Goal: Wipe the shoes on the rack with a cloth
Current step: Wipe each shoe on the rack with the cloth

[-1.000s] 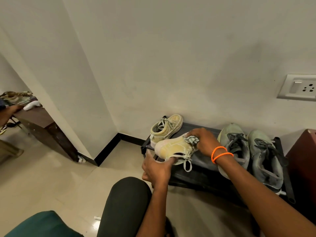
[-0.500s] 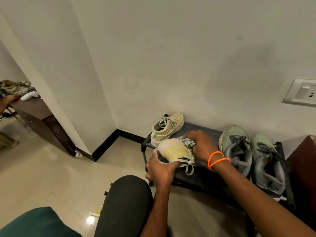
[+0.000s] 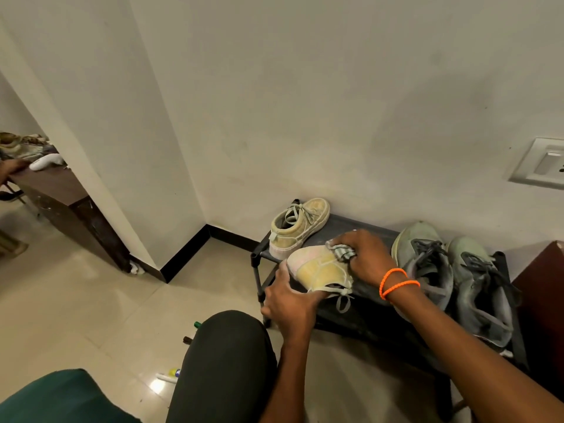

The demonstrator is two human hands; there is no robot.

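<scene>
Our left hand (image 3: 291, 303) has tipped the yellow shoe (image 3: 320, 270) toe-up, still gripping it; our right hand (image 3: 363, 254) clutches the cloth (image 3: 343, 251), now wiping its far side.

A black shoe rack (image 3: 341, 232) bears a tan shoe (image 3: 300, 227) and two grey sneakers (image 3: 451, 276)

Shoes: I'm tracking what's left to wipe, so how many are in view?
4. One yellow shoe is held in both hands, its mate sits at the rack's left rear, and two grey-green shoes sit right. A lower shelf may hide more.
</scene>
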